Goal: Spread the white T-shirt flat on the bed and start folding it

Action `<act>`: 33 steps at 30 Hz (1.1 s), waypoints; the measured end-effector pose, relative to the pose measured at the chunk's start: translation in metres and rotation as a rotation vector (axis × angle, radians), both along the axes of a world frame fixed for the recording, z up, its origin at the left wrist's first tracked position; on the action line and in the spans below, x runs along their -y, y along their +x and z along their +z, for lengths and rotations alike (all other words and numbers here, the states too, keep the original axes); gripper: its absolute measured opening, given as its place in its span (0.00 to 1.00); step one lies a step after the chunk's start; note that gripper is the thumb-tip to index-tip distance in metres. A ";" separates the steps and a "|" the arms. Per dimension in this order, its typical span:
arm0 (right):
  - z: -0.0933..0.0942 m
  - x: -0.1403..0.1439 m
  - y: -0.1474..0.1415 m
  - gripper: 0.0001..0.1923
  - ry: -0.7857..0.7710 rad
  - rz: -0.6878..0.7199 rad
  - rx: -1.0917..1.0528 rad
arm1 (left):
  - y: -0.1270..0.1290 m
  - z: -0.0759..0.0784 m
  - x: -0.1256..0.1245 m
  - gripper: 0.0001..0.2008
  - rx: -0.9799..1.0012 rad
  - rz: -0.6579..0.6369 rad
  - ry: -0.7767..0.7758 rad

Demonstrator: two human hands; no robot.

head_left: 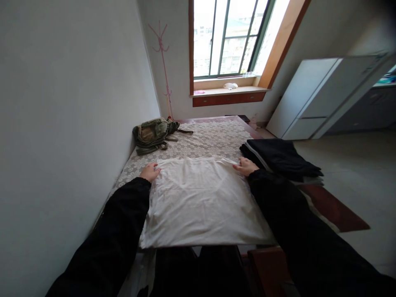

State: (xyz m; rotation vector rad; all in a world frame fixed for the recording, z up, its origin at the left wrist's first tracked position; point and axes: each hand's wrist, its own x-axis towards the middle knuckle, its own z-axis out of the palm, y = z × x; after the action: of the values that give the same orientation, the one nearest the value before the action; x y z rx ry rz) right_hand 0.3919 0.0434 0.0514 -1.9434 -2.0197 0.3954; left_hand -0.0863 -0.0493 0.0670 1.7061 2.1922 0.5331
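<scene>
Daylight pours through the window, which is blown out to near white, so the buildings outside look washed. The room itself stays dim and grey; the left wall sits in flat shade. The black sleeves lose all detail. The white cloth shows soft creases. Straight lines bow toward the edges, and the right corner is smeared and blurred.

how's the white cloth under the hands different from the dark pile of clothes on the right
The white cloth is pale and spread out flat in a single wide sheet; the dark pile of clothes is near black and folded into a compact stack. The left hand and right hand rest on the white cloth's far corners, while the dark pile lies untouched beside the right hand. Both lie on the lace-covered table.
</scene>
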 end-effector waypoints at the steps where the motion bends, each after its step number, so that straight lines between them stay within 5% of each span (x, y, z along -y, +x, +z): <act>1: -0.002 -0.007 -0.002 0.22 -0.001 -0.018 0.000 | -0.003 -0.004 -0.011 0.20 -0.013 0.037 0.010; 6: -0.008 -0.016 0.000 0.13 0.060 -0.048 -0.034 | -0.016 -0.016 -0.037 0.16 -0.012 0.138 0.041; 12: -0.013 -0.009 0.000 0.17 0.113 -0.030 -0.073 | -0.012 -0.021 -0.038 0.08 0.093 0.170 0.095; 17: -0.012 0.001 -0.002 0.08 0.100 -0.017 -0.132 | -0.001 -0.006 -0.033 0.10 0.224 0.219 0.205; 20: -0.001 0.008 -0.007 0.10 0.164 -0.041 -0.183 | 0.009 0.014 -0.026 0.13 0.326 0.198 0.280; 23: 0.017 0.032 -0.001 0.14 0.215 0.000 -0.316 | 0.014 0.038 0.007 0.17 0.427 0.170 0.332; 26: 0.038 0.087 0.032 0.21 0.130 0.158 -0.615 | 0.006 0.058 0.081 0.17 0.678 0.041 0.324; 30: 0.067 0.175 0.090 0.28 -0.397 0.499 -0.688 | -0.017 0.068 0.186 0.21 0.941 -0.318 -0.234; 31: 0.071 0.188 0.097 0.28 -0.543 0.572 -0.675 | -0.021 0.066 0.197 0.21 0.920 -0.331 -0.309; 33: 0.072 0.193 0.096 0.26 -0.567 0.566 -0.643 | -0.022 0.056 0.195 0.21 0.802 -0.279 -0.303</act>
State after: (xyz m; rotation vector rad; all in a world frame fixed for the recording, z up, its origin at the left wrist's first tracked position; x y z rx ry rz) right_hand 0.4879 -0.1494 0.1230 -1.1599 -2.0698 1.6322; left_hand -0.1087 -0.2440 0.1230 1.2890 1.3624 0.6283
